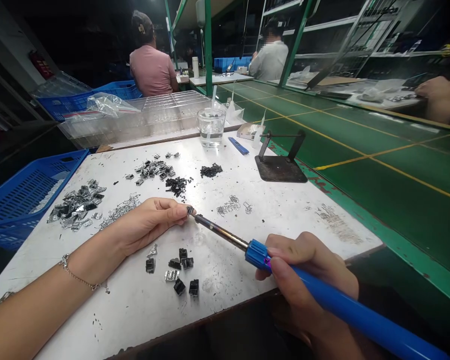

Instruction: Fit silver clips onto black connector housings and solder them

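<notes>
My right hand (pixel 303 275) is closed around the blue handle of a soldering iron (pixel 225 233). The iron's tip meets a small dark metal-and-plastic part (pixel 190 210), which my left hand (pixel 153 220) pinches between thumb and fingers; whether tip and part touch I cannot tell. Below my left hand lie several loose black and silver parts (pixel 179 286). Beyond it are a heap of metal-cased parts (pixel 78 202), a spread of thin wire pieces (pixel 122 207), and piles of tiny black pieces (pixel 177 186). More bent wire pieces (pixel 228 205) lie past the iron.
An iron stand (pixel 281 167) sits at the table's right edge, near a blue strip (pixel 238 145). A glass cup of clear liquid (pixel 211 134) stands at the back, before clear plastic trays (pixel 153 117). Blue baskets (pixel 22 200) flank the left. Other people sit farther off.
</notes>
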{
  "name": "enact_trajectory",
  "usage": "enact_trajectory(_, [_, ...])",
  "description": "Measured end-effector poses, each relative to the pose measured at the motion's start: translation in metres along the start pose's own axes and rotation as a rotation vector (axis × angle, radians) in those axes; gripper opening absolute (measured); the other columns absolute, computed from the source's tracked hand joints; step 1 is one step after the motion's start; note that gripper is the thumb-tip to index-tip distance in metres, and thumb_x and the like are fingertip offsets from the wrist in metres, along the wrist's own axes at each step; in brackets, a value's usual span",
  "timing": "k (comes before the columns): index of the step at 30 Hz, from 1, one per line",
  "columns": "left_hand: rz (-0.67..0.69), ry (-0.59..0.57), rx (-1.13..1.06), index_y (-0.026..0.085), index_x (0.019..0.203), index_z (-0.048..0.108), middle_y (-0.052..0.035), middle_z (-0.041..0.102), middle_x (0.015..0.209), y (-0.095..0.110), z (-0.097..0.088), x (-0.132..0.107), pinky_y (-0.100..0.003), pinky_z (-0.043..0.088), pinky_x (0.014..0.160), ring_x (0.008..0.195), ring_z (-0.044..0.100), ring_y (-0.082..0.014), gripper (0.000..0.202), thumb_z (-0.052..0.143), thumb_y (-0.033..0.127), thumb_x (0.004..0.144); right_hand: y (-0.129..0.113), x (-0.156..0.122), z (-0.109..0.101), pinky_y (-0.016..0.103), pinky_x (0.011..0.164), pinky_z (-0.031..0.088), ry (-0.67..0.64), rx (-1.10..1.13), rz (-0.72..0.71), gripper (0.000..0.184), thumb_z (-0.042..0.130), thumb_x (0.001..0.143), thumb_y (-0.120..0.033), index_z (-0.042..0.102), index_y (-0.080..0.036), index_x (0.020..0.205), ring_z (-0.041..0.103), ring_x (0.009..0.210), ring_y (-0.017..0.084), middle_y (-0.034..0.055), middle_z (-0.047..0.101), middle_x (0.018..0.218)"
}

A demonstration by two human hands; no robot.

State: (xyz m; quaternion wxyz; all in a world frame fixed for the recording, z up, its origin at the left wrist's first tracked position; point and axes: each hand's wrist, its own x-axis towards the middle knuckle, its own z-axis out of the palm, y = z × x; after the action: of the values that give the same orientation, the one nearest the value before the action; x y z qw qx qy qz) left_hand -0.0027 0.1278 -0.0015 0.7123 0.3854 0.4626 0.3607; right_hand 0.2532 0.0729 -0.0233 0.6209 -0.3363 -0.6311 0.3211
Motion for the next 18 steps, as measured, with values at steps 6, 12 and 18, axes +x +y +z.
enact_trajectory(6, [0.002, -0.009, 0.014, 0.016, 0.064, 0.07, -0.0033, 0.069, 0.075, 0.0, 0.001, -0.002, -0.017, 0.051, 0.077, 0.075, 0.062, -0.0096, 0.014, 0.074, 0.022, 0.076, 0.003, -0.001, -0.001, 0.025, 0.038, 0.043, -0.031, -0.032, -0.041, 0.015, 0.061, 0.078, -0.009, 0.06, -0.023, 0.081, 0.056, 0.046, 0.013, -0.0033, 0.053, 0.06])
enact_trajectory(12, [0.008, 0.029, 0.014, 0.015, 0.063, 0.071, -0.0025, 0.069, 0.075, 0.001, 0.001, -0.001, -0.014, 0.049, 0.076, 0.077, 0.062, -0.0086, 0.014, 0.075, 0.021, 0.074, -0.001, -0.008, -0.019, 0.03, 0.04, 0.042, 0.199, -0.142, -0.137, 0.009, 0.06, 0.082, -0.019, 0.062, -0.025, 0.089, 0.055, 0.046, 0.016, 0.0001, 0.058, 0.063])
enact_trajectory(18, [0.065, 0.1, 0.332, 0.019, 0.075, 0.07, -0.0051, 0.07, 0.081, 0.007, 0.015, -0.009, -0.028, 0.052, 0.075, 0.078, 0.064, -0.016, 0.014, 0.08, 0.027, 0.068, 0.012, 0.049, -0.051, 0.031, 0.056, 0.045, 0.07, -1.059, -0.323, 0.016, 0.065, 0.083, -0.031, 0.062, -0.02, 0.094, 0.061, 0.06, 0.019, 0.0048, 0.066, 0.076])
